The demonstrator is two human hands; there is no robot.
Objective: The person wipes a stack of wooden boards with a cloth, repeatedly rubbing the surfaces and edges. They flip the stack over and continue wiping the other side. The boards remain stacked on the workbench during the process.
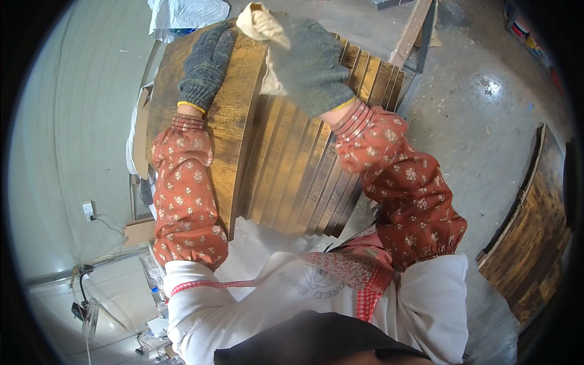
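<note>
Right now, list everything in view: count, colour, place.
Broad wooden board: one, brown, centre left
Stepped wooden boards: many (overlapping), brown, centre
Crumpled cloth: one, cream, top centre
Crumpled plastic sheet: one, white, top left
Straight wooden bar: one, brown, top right
Wooden panel: at least one, dark brown, right edge
Boxy plug: one, white, left wall
Concrete floor: one, grey, right
Gloved left hand: one, dark grey knit, flat on the broad board
Gloved right hand: one, dark grey knit, holding the cloth
Floral sleeves: two, red, on the forearms
Cloth top: one, white, bottom centre
Patterned apron: one, red and white, lower centre
</note>
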